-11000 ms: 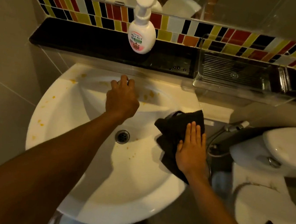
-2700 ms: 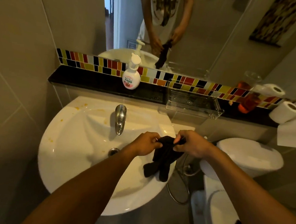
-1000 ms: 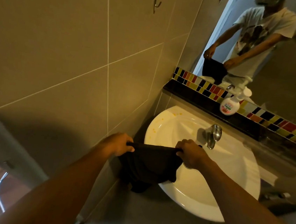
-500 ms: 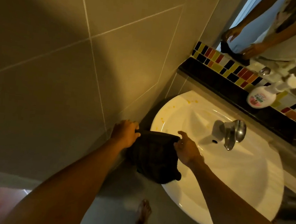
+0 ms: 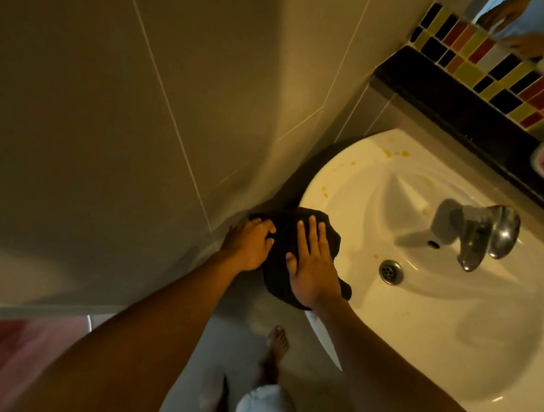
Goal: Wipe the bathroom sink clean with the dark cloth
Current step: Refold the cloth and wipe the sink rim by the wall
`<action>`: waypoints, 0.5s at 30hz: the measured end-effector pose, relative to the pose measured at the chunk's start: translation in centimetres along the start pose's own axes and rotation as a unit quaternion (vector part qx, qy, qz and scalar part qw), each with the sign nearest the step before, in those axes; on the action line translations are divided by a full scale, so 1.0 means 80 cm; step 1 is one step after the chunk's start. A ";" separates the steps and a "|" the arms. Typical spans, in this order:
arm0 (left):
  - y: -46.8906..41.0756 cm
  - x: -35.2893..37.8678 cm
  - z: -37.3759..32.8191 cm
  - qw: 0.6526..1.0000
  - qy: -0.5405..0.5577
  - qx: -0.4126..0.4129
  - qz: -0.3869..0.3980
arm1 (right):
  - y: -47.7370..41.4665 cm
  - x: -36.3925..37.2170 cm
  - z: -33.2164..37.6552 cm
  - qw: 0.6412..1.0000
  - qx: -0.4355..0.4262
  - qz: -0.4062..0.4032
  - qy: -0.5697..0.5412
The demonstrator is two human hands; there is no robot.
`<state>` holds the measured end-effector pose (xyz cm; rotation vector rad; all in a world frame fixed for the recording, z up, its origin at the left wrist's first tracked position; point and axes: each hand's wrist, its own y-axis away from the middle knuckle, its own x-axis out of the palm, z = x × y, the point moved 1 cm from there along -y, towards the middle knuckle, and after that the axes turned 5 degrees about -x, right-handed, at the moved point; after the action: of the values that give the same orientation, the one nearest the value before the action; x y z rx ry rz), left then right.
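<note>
Right now the right hand (image 5: 313,270) lies flat, fingers spread, pressing the cloth (image 5: 282,240) onto the sink (image 5: 452,325) rim; the left hand (image 5: 250,243) beside it pinches the cloth's edge. Beyond them, orange spots (image 5: 393,153) remain, so wiping has barely begun

Dark cloth (image 5: 282,240) bunched on white sink (image 5: 451,342) rim, apparently overhanging.

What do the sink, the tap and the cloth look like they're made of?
The sink: glossy white, smooth with soft highlights, probably glazed ceramic. The tap: shiny silver with mirror-like reflections, likely chromed metal. The dark cloth: matte, soft and creased under both hands, some woven or knitted fabric; the fibre cannot be told.
</note>
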<state>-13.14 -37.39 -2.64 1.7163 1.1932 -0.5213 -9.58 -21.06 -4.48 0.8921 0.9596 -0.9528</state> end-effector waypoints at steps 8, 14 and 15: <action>-0.028 0.008 0.005 0.997 0.038 -0.014 -0.062 | -0.124 -0.026 -0.028 0.998 0.044 -0.039 -0.026; -0.062 0.005 -0.044 0.997 0.071 -0.004 -0.034 | -0.191 -0.053 -0.074 0.996 0.057 -0.065 -0.005; -0.070 0.004 -0.053 0.996 0.085 -0.010 -0.039 | -0.202 -0.058 -0.083 0.996 0.058 -0.064 -0.002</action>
<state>-18.61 -33.10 -3.50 1.7289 1.3852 -0.4141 -27.56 -19.01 -5.20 0.9337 0.9754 -1.1283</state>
